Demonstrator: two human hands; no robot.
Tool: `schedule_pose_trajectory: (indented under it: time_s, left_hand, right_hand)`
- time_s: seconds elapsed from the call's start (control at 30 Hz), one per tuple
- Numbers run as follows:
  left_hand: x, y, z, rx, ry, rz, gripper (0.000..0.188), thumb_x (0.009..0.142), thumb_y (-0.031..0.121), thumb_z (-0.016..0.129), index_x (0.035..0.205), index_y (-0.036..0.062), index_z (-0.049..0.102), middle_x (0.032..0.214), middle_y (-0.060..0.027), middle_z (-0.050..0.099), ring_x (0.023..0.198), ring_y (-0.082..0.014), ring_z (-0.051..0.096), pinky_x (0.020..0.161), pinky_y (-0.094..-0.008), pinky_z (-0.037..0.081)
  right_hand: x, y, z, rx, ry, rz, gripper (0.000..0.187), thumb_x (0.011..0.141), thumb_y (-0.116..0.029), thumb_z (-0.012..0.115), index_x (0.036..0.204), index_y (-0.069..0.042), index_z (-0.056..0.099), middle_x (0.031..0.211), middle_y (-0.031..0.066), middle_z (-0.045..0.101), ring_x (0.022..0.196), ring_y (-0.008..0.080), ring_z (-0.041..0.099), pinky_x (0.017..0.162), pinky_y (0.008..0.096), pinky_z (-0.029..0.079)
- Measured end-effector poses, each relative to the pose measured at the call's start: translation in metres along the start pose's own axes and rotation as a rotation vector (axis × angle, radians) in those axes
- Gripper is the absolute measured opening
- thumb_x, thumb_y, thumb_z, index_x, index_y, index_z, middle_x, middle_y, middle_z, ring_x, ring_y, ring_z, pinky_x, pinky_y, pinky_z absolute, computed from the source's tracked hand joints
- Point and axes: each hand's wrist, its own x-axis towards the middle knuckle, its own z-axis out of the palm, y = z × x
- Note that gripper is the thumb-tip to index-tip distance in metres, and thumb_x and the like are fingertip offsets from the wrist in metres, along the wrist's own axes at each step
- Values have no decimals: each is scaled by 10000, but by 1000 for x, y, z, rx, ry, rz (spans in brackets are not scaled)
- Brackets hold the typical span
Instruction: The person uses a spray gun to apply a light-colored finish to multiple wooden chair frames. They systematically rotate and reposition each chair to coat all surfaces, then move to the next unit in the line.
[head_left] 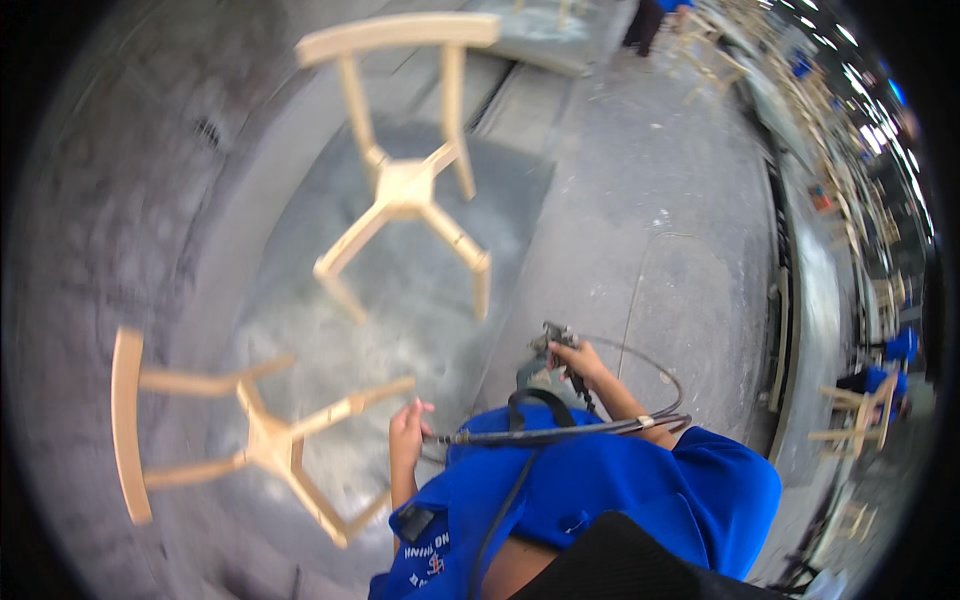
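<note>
In my right hand is a spray gun, its nozzle toward the chairs on the left. A dark hose loops round my right forearm and crosses in front of my body. My left hand has its fingers curled, close to the hose's metal end and to the leg tip of the nearer wooden chair frame. Whether it grips anything is hidden. That pale, seatless frame lies tilted at the lower left. A second wooden chair frame of the same kind is farther off, beyond both hands.
Beneath the chair frames is a grey metallic surface. Grey concrete floor stretches along the right. Past it runs a long rail, with another wooden chair and people in blue beyond. A person stands at the far top.
</note>
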Motion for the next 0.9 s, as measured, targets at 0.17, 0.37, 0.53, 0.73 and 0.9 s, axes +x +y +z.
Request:
schedule_pose_trajectory:
  time_s: [0.17,0.37,0.53,0.73,0.9]
  left_hand:
    - [59,61,114,24,-297,-20,430,1062,410,520,1024,23,705,535,-22,569,502,-85,544,548,-242,421]
    - [148,118,266,39,-246,266,281,1044,274,575,1012,21,691,780,-49,654,729,-105,603,678,-252,479]
    - [203,205,332,-168,332,612,199,1011,180,625,1098,7,668,1128,-72,640,1027,-170,590,958,-328,478]
    - [233,313,359,-48,607,878,372,993,222,650,1294,10,593,1361,-146,573,1296,-278,516,1092,-408,401]
    - [319,412,365,394,536,894,641,949,353,699,1479,63,483,1530,-172,459,1426,-358,392,1195,-485,265]
  right_hand:
    - [1,-7,-89,243,83,104,335,960,-292,700,1191,-52,664,853,85,709,708,163,681,510,293,533]
    - [-21,21,-209,188,147,91,280,915,-277,742,1076,-50,710,826,68,697,672,146,664,510,302,497]
    - [-22,26,-301,362,341,242,325,923,-273,716,1138,-32,681,853,100,711,673,189,688,520,343,505]
    - [-6,13,-338,411,290,225,287,932,-260,707,1085,-17,698,842,89,711,762,193,700,684,357,548]
    - [26,-30,-364,64,285,242,381,921,-333,719,1052,25,719,875,99,724,781,187,682,719,344,527]
